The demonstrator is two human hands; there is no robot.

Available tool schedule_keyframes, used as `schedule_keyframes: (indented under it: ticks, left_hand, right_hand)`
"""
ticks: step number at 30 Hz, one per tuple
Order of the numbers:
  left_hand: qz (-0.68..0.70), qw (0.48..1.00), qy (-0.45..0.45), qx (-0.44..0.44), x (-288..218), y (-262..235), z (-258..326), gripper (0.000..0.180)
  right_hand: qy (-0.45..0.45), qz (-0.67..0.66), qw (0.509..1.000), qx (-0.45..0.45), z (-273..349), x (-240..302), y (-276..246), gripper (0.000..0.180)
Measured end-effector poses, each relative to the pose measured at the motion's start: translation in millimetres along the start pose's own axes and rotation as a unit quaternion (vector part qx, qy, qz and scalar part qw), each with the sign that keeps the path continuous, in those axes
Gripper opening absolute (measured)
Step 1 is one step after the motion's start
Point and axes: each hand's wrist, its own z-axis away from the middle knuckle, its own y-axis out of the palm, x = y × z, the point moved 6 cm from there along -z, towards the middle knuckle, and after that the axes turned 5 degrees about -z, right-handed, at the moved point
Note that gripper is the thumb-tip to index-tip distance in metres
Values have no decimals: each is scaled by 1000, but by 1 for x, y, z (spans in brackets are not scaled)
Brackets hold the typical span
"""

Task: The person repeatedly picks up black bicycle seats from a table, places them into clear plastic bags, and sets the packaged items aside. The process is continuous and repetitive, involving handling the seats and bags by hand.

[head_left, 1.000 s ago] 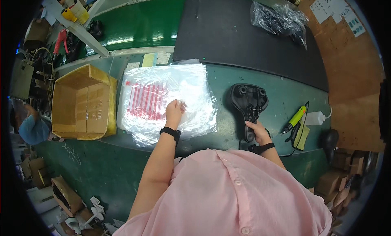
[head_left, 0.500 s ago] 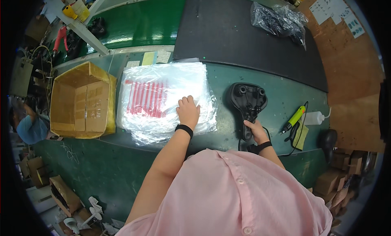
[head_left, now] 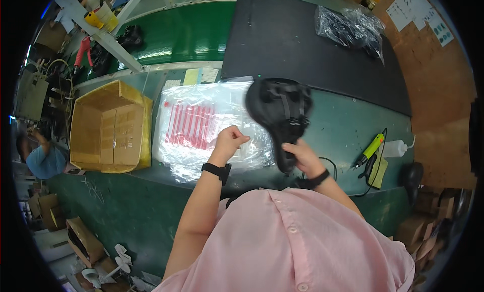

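Note:
My right hand (head_left: 301, 156) is closed round the narrow nose of a black bicycle saddle (head_left: 275, 103), held up with its underside partly showing and blurred by motion. The saddle overlaps the right side of a stack of clear plastic bags (head_left: 174, 156) with red printed stripes. Over the middle of that stack, my left hand (head_left: 231, 141) is closed, thumb and fingers pinched together. Whether a bag's thin film is between those fingertips cannot be made out.
Left of the bags stands an open cardboard box (head_left: 146, 136). A green-yellow electric screwdriver (head_left: 370, 148) and a white squeeze bottle (head_left: 394, 149) lie at the right. A plastic-wrapped black item (head_left: 350, 30) rests on the dark mat (head_left: 282, 35). Another person (head_left: 45, 161) is at far left.
My right hand has lifted the saddle off the bench and swung it left towards the bags, tilting it. My left hand has gone from spread on the bags to a pinch.

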Motion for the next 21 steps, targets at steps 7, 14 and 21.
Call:
schedule_keyframes:
  ticks: [7, 14, 21]
  left_hand:
    - [-162, 985, 44, -46, -1, -14, 12, 20]
    - [210, 969, -120, -45, 10, -59, 46, 11]
    - [-16, 999, -49, -10, 15, -35, 31, 12]
  right_hand:
    - [32, -17, 999, 26, -93, -44, 43, 35]
    - [11, 34, 999, -32, -91, -31, 18, 27]
    - [118, 9, 991, 57, -52, -34, 47, 38]
